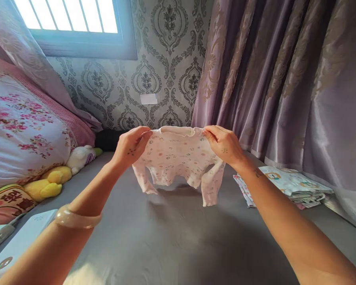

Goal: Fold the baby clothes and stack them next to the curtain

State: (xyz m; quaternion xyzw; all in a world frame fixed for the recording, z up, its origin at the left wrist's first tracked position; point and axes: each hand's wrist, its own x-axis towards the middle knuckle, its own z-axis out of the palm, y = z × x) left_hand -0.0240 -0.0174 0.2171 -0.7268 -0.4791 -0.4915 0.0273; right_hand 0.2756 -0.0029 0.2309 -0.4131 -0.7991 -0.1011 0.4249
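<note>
Stretched between my two hands is a small pale pink long-sleeved shirt [178, 154] with a scattered print. My left hand [134, 145] pinches it at one shoulder, beside the neckline. At the opposite shoulder my right hand [224, 144] has the fabric between thumb and fingers. The neckline faces up, and both sleeves hang down. Below the shirt lies a grey sheet [172, 241], on which its shadow falls. Whether the lowest edges touch the sheet I cannot tell.
Folded printed clothes [293, 184] are stacked at the right, near the purple curtain [255, 79]. Along the left lie a yellow plush toy [47, 184], a white plush toy [80, 158], a floral bundle [23, 130] and a white box [26, 237]. A patterned wall [172, 79] stands behind.
</note>
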